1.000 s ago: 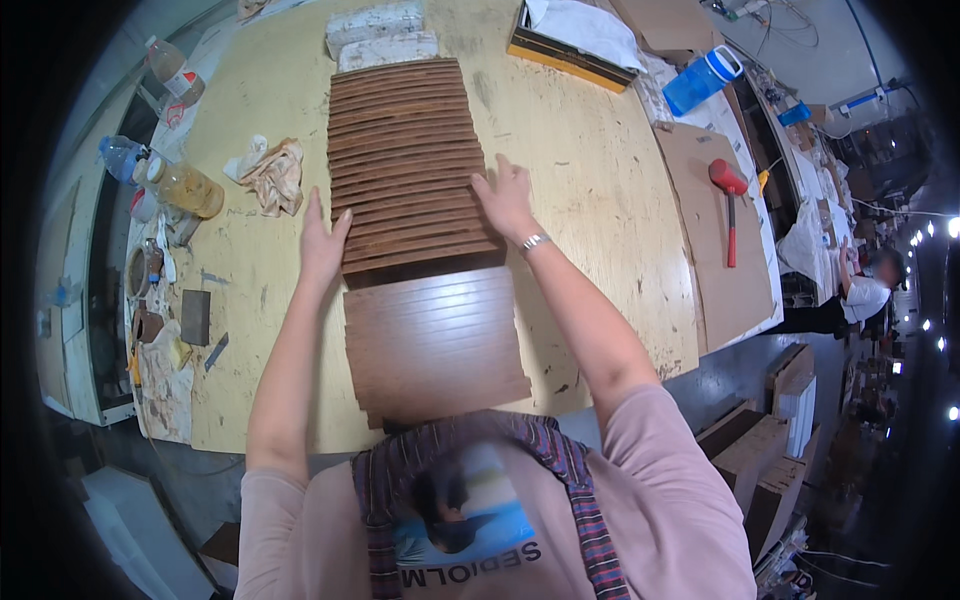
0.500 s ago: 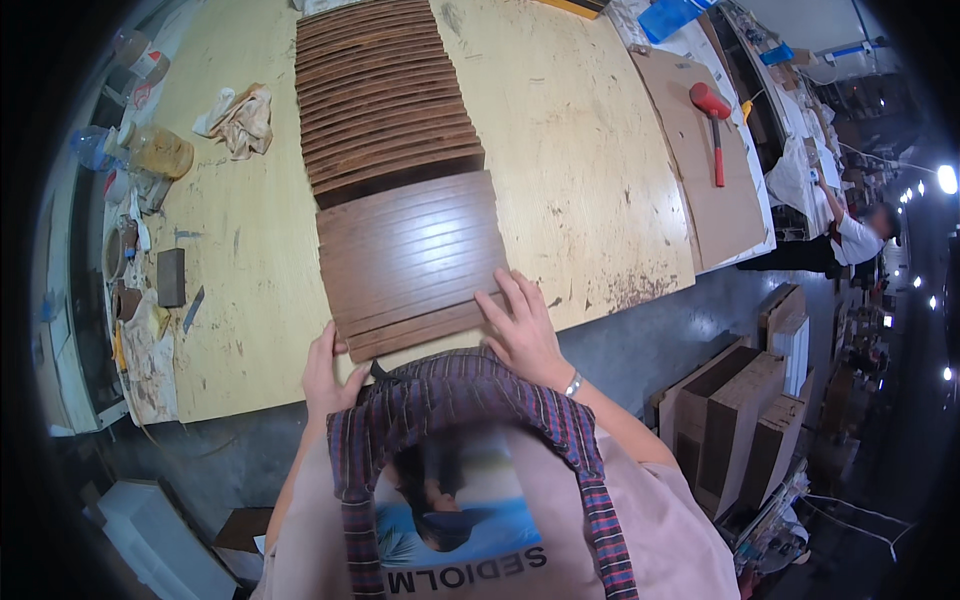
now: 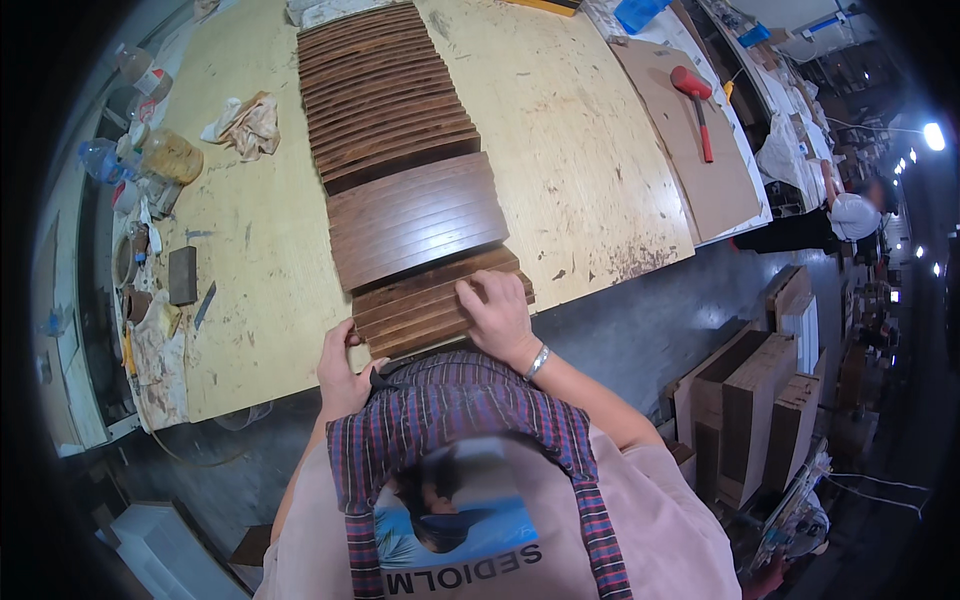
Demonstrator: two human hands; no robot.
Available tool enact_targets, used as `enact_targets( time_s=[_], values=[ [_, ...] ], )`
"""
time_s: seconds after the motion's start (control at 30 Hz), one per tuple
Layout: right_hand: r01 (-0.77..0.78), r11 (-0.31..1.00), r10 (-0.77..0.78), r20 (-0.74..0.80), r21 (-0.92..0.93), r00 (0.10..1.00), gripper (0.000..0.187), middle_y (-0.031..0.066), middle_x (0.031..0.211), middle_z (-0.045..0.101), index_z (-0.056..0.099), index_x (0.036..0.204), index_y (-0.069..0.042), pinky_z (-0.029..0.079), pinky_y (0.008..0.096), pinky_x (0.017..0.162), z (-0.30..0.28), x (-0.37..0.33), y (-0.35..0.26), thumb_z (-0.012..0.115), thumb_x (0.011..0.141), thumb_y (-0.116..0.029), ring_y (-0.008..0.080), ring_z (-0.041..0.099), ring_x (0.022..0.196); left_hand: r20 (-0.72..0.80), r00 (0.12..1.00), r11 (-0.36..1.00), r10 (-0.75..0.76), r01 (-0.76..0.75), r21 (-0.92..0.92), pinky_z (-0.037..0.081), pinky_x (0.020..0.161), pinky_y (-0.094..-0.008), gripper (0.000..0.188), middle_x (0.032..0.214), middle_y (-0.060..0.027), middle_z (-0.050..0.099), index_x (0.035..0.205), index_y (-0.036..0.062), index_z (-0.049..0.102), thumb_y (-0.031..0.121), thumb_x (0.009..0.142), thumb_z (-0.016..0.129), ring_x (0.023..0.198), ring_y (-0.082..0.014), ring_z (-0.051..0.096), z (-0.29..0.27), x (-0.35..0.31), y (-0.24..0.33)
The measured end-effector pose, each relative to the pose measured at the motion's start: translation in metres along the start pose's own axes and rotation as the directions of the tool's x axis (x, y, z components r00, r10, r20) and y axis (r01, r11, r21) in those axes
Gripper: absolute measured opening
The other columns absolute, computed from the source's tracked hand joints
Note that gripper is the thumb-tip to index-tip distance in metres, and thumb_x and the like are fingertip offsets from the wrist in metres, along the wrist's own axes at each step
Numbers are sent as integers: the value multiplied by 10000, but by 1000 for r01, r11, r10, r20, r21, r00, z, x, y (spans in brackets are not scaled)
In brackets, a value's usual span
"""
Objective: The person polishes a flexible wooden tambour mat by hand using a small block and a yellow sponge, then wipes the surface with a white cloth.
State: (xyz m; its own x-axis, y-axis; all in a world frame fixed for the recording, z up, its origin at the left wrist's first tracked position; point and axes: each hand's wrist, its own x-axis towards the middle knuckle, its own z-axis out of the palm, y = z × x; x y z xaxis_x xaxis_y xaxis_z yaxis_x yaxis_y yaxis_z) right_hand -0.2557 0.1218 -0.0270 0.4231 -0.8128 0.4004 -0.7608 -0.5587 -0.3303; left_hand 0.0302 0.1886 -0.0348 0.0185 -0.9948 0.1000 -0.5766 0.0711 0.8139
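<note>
Head view: at the surface's [image 3: 570, 150] near edge, left hand [image 3: 343, 378] and right hand [image 3: 497, 318], grips unclear, are touching near strips [image 3: 415, 308], which are now tilting apart from flat strips [image 3: 415, 220].

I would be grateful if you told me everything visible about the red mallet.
The mallet has a rounded red head, perhaps rubber, and a slim handle, darker near the head and red toward its end. It lies on brown cardboard at the table's right side, head pointing away, handle toward the near edge. Nothing holds or covers it.
</note>
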Motion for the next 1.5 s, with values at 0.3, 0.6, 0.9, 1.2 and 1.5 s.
enact_targets(
  time_s=[0.3,0.6,0.9,1.2,1.5],
  values=[
    [57,998,-60,138,20,989,525,160,1049,534,560,1230,2,433,432,873,-9,45,-4,650,715,-49,331,525,1013,-26,966,806,-256,199,-558,500,911,-285,485,1145,-87,593,1409,-22,441,64,973,633,969,-126,589,11,7,-18],
    [238,967,-252,204,89,946,478,156,1047,539,560,1177,18,445,374,880,-16,50,20,674,721,-70,301,541,982,-101,919,711,-381,222,-668,494,772,-231,286,994,-53,632,1295,-30,539,114,1047,544,822,-87,576,24,12,-55],
    [-4,977,-24,126,215,992,487,160,967,631,635,1036,-24,487,424,823,-105,40,105,761,565,-39,342,614,935,-186,857,723,-481,268,-637,470,673,-206,213,903,-33,622,1201,-12,576,109,1026,581,727,-61,547,31,10,-53],
    [-682,629,648,-233,-374,725,547,182,1114,634,625,1118,-9,488,475,943,-146,58,306,837,638,-164,373,583,1109,-335,815,832,-473,287,-475,411,580,-191,151,766,51,534,1124,-3,607,28,977,624,642,-25,490,43,18,-40],
    [-786,456,825,-132,-417,549,784,217,1259,600,519,1279,10,458,507,1019,-136,56,350,903,666,-292,409,548,1223,-443,771,886,-457,356,-296,383,590,-175,142,780,46,550,1111,0,615,20,971,622,661,-16,470,49,17,-33]
  ],
)
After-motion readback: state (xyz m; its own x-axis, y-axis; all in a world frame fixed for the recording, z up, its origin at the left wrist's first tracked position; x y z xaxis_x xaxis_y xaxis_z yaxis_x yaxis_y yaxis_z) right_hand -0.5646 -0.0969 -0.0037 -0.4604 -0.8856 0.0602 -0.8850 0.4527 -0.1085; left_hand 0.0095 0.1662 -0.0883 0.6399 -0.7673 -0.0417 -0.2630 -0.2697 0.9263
